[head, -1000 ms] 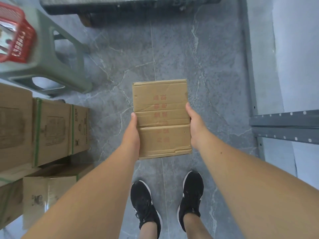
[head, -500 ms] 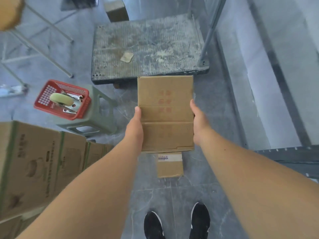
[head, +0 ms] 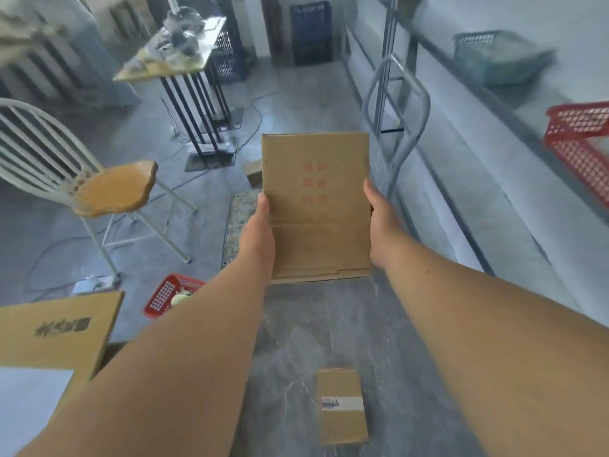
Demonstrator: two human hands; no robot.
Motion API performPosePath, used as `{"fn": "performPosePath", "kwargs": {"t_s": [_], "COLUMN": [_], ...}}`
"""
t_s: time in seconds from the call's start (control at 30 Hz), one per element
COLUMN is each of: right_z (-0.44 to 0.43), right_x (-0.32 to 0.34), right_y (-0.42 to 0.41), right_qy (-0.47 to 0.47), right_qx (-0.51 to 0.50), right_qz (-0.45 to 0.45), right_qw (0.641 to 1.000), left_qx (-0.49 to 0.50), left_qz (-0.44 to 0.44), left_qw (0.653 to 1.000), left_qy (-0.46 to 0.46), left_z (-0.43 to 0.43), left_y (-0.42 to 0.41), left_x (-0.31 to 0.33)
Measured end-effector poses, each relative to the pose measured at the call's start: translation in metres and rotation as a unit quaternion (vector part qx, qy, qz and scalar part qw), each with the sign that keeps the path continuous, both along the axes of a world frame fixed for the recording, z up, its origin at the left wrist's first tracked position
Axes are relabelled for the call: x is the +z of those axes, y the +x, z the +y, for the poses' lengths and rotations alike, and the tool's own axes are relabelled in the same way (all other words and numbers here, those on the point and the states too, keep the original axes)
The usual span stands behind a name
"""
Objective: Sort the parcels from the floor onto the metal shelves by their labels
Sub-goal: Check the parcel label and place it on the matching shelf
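While I'm holding the box (head: 315, 206) out at chest height, my view is lifting from the floor toward the shelves (head: 494, 133), so I'm likely carrying it to its place. My left hand (head: 258, 239) and right hand (head: 380, 225) are pressing its sides, arms extended.

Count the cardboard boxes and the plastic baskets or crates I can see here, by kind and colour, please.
Cardboard boxes: 4: held parcel, labelled parcel, small far box, big carton
Red baskets: 2
Grey-green basket: 1
Dark blue crates: 2
Total: 9
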State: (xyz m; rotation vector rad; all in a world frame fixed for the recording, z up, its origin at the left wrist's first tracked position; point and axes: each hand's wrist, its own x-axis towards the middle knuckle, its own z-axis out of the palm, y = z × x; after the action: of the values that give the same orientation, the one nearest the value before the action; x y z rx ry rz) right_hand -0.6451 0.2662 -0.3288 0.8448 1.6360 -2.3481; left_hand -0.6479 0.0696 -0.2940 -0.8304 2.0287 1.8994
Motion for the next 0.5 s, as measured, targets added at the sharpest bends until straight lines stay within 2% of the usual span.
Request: {"fn": "performPosePath", "kwargs": {"t_s": [0.1,0.3,0.5], "right_z": [-0.001,-0.004,-0.011], "right_x": [0.063,0.184,0.3], "right_y": [-0.007,-0.009,-0.005], "right_qy": [0.001,-0.013,-0.054], "right_qx": [-0.019,0.01,0.013], "right_qz": [0.04,0.113,0.217], "right_qw": [0.999,0.993,0.975], "left_qx": [-0.005,-0.027,-0.024], "left_qz": [0.046,0.149,0.22], "left_qw": [0.999,0.987,0.974], "left_qy": [0.005,0.055,0.042], "left_z": [-0.001,-0.011,-0.019], "left_y": [-0.007,-0.003,0.001], "left_x": [0.057,0.167,0.281]}}
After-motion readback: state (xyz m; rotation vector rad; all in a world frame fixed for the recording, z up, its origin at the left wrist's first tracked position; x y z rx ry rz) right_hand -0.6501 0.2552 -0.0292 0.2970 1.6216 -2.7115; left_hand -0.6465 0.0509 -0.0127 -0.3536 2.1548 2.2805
